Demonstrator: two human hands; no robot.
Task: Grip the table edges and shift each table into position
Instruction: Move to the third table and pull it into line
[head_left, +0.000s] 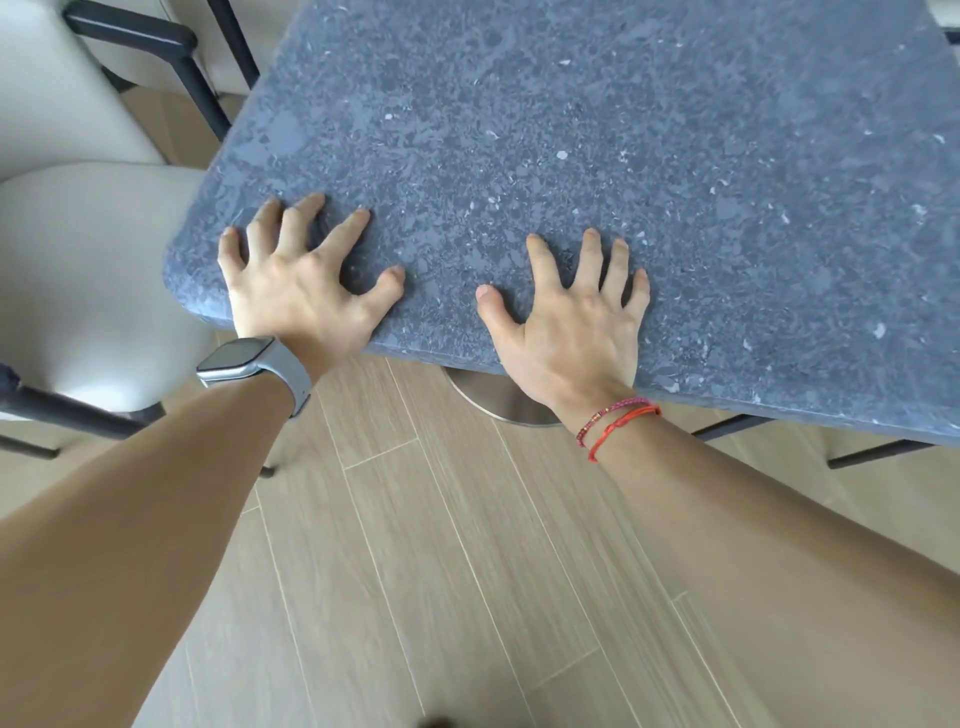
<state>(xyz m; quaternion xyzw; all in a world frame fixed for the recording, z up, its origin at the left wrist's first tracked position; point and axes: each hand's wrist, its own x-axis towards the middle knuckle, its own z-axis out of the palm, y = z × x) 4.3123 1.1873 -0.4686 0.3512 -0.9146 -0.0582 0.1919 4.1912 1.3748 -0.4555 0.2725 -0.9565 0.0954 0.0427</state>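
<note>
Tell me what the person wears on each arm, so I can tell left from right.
No sleeves or gloves. Left hand: grey smartwatch, dark rectangular face, grey band at the wrist. Right hand: two thin wrist bracelets, one red cord, one pink beaded.

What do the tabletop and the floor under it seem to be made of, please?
The tabletop looks like dark grey stone or stone-look composite, matte, judging by its speckled grain. The floor shows pale wood-grain planks; wood, laminate or tile, I cannot tell.
</note>
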